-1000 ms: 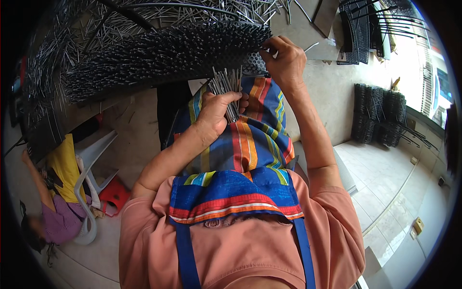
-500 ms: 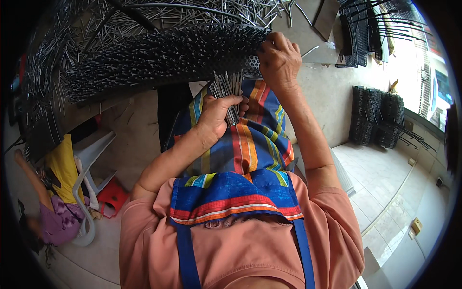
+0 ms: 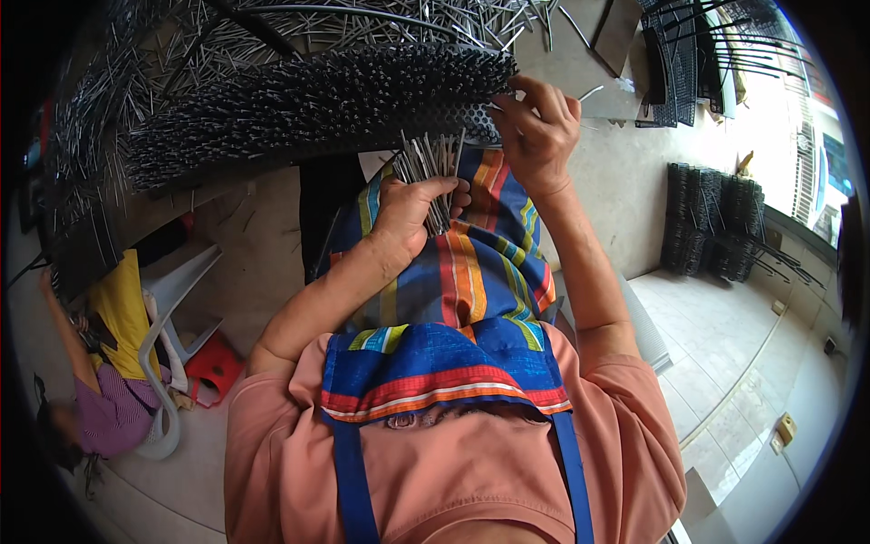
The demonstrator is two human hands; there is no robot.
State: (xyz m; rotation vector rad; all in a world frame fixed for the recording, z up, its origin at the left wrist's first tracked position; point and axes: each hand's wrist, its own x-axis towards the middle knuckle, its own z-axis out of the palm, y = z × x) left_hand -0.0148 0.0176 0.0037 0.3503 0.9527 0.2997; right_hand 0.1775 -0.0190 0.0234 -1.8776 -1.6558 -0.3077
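A bundle of thin grey metal rods is gripped in my left hand, above my lap, with the thumb across it and the rod tips fanning upward. In front lies a long, dark perforated metal plate, most of its holes packed with upright rods. Bare holes show along its near right edge. My right hand is at the plate's right end, beside the last upright rods. Its fingers are curled together toward the thumb; whatever lies between the fingertips is too small to make out.
Loose rods lie heaped behind the plate. Dark perforated panels stand far right, and black wire racks sit on the right-hand floor. At left another person in a purple top is by a white chair and a red stool.
My right hand has shifted slightly right and toward me, off the plate's end rods. My left hand keeps its grip on the bundle. The other person's arm has moved a little.
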